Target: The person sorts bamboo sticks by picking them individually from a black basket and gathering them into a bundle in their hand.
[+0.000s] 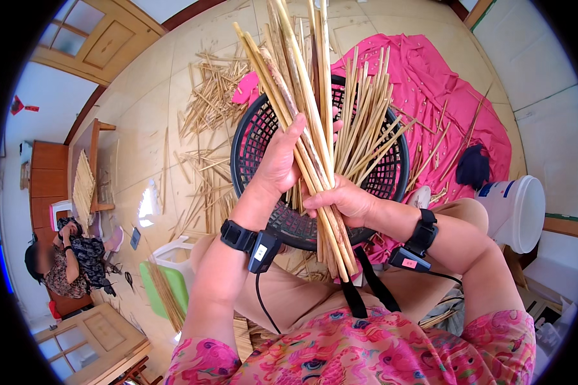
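Note:
A bundle of long, dry yellow-brown plant stalks is held above a dark plastic mesh basket. My left hand wraps the middle of the bundle, its thumb along the stalks and some fingertips showing on the far side. Lower down, my right hand grips the same stalks, whose near ends reach towards my lap. The far ends fan out past the top of the picture. Thinner cut stalks stand leaning in the basket's right side. Each wrist wears a strapped black device.
Loose stalk pieces litter the tiled floor left of the basket. Pink cloth spreads to the right, beside a white bucket. A green-and-white stool bearing thin stalks stands at left. Farther left sits another person.

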Demonstrator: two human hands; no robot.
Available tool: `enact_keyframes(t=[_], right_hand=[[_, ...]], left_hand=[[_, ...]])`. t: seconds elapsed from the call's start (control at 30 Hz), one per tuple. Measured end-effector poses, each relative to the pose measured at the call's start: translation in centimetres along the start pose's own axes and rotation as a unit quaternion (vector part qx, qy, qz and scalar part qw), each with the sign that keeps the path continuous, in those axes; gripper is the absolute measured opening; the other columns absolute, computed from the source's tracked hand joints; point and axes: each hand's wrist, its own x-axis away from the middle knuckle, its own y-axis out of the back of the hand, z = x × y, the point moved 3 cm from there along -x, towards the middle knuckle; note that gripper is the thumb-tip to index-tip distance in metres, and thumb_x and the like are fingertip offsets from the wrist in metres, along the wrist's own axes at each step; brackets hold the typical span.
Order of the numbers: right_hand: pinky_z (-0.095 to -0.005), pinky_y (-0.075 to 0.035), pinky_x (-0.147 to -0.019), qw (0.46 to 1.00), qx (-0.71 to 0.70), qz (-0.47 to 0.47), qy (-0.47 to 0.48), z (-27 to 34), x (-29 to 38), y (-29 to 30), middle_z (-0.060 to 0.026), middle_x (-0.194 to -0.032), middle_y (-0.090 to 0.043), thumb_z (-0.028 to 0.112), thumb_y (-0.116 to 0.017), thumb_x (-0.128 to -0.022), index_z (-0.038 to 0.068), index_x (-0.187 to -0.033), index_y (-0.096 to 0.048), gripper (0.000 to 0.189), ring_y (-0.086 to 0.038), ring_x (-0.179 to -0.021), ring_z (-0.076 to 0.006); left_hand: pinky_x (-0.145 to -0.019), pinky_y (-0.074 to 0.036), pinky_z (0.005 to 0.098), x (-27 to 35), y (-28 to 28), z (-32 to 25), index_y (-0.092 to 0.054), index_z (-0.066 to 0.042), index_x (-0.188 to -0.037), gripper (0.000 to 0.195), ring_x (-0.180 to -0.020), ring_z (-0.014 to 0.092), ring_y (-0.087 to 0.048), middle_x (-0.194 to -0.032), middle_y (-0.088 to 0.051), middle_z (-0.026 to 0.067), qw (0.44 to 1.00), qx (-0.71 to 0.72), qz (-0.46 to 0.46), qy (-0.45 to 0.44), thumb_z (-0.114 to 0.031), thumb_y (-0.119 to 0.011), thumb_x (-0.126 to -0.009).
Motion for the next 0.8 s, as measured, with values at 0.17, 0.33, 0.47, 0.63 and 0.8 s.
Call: enact_keyframes(t=[0.17, 0.33, 0.47, 0.63, 0.8], right_hand=[[-0.0269, -0.043, -0.059, 0.992, -0.052, 0.112, -0.024, 0.8, 0.4, -0.9, -0.0058, -0.070, -0.053, 0.005, -0.065, -0.070, 0.004, -0.091, -0.050, 0.026, -0.053, -0.061, -0.0154], [-0.0270, -0.044, -0.063, 0.992, -0.006, 0.114, -0.060, 0.2, 0.1, -0.6, -0.0050, -0.074, -0.053, 0.009, -0.067, -0.070, 0.004, -0.093, -0.050, 0.029, -0.054, -0.065, -0.0157], [-0.0283, -0.049, -0.067, 0.996, 0.084, -0.013, 0.024, -0.4, -0.6, -0.1, -0.0049, -0.082, -0.056, 0.011, -0.070, -0.073, 0.003, -0.099, -0.050, 0.034, -0.059, -0.074, -0.0146], [-0.0252, -0.049, -0.059, 0.979, 0.165, -0.100, 0.071, -0.3, -0.7, 0.1, -0.0041, -0.082, -0.057, 0.007, -0.069, -0.076, 0.003, -0.103, -0.050, 0.033, -0.059, -0.068, -0.0130], [-0.0262, -0.050, -0.057, 0.993, 0.093, -0.053, 0.057, 0.4, -0.8, -0.2, -0.0050, -0.079, -0.057, 0.005, -0.065, -0.077, 0.005, -0.098, -0.047, 0.027, -0.060, -0.064, -0.0146]], left_hand=[[-0.102, -0.038, 0.0431, 0.7, -0.3, 0.2, -0.026, 0.000, -0.137, 0.075, -0.118, 0.031, -0.047, -0.132, -0.041, 0.0226, 0.993, 0.062, 0.084, 0.061, -0.040, -0.058, -0.083], [-0.075, -0.052, 0.0338, 0.5, 0.8, 0.8, -0.043, -0.002, -0.119, 0.045, -0.077, 0.018, -0.061, -0.082, -0.057, 0.0065, 0.997, 0.057, 0.011, 0.055, -0.019, -0.062, -0.082], [-0.056, -0.050, 0.0260, 0.1, 1.5, 0.8, -0.050, -0.003, -0.097, 0.029, -0.058, 0.012, -0.056, -0.069, -0.053, 0.0020, 0.990, -0.066, -0.122, 0.017, -0.017, -0.068, -0.079], [-0.048, -0.050, 0.0251, -0.1, 2.0, 1.2, -0.050, -0.004, -0.087, 0.028, -0.051, 0.013, -0.056, -0.067, -0.053, 0.0027, 0.953, -0.142, -0.266, -0.014, -0.018, -0.073, -0.077], [-0.082, -0.052, 0.0322, 0.0, 1.5, 0.2, -0.048, 0.001, -0.112, 0.039, -0.087, 0.019, -0.061, -0.098, -0.060, 0.0138, 0.981, -0.127, -0.146, 0.002, -0.022, -0.064, -0.084]])
